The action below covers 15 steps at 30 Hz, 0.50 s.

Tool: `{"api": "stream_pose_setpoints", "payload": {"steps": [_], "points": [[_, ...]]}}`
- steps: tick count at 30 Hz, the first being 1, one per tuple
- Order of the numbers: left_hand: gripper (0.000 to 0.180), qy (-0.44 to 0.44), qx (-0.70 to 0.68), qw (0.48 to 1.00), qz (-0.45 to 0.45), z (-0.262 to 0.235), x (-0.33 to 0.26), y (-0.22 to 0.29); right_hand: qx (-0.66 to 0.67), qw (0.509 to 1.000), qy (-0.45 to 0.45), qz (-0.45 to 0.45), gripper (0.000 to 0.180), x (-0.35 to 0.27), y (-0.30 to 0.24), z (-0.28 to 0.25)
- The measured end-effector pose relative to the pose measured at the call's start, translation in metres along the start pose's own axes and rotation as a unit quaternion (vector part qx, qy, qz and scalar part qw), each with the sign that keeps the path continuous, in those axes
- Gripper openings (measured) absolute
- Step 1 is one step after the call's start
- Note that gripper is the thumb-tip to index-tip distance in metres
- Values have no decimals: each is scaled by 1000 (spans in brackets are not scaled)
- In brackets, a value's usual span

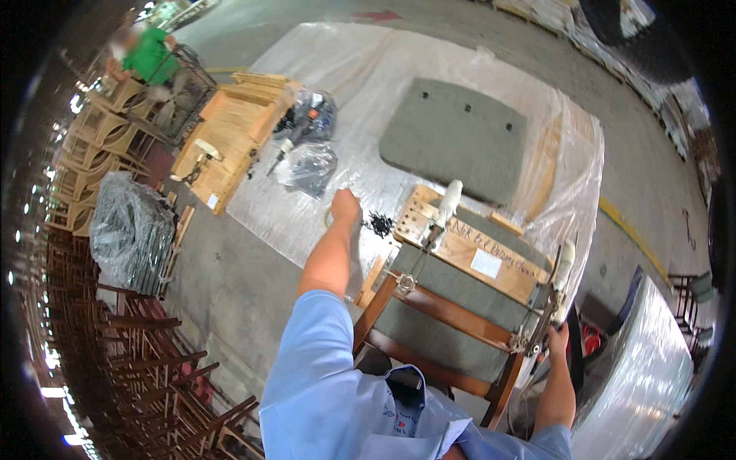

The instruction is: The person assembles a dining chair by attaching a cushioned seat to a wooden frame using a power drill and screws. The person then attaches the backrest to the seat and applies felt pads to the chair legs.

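Note:
My left hand (346, 205) is closed over the plastic-covered table, left of a small pile of black screws (378, 224). What its fingers hold, if anything, is hidden. My right hand (558, 341) curls around something dark at the right end of a brown wooden chair frame (452, 318); I cannot make out what. The frame lies over a grey-green padded panel (418, 337). Across the panel sits a wooden jig board (491, 249) with handwriting and a white label. Two toggle clamps with pale wrapped handles, one left (451, 201) and one right (565, 264), stand on the board.
Another grey-green panel (460, 134) with several dark fittings lies farther back. A power screwdriver (295, 136) and plastic bags (310, 172) lie left, near a second wooden jig (230, 126). Stacked chair frames (146, 360) stand left; a wrapped stack (644, 376) stands right. A person in green (149, 57) is far left.

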<state>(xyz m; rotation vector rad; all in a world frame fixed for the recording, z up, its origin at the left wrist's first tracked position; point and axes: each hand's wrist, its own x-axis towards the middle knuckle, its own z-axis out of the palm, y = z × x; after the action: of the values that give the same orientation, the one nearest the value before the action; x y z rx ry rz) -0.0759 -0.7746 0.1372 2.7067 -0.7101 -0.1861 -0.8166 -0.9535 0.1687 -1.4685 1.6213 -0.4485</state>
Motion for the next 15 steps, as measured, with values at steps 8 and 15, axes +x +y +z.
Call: {"api": "stream_pose_setpoints", "payload": {"steps": [8,15], "points": [[10,-124,-745,644,-120,-116,-83,1,334,933,-59,123,30,-89,29,-66],[5,-311,-779,542,-57,-191,-230,41,441,896,-59,0,49,-218,-65,-83]]}}
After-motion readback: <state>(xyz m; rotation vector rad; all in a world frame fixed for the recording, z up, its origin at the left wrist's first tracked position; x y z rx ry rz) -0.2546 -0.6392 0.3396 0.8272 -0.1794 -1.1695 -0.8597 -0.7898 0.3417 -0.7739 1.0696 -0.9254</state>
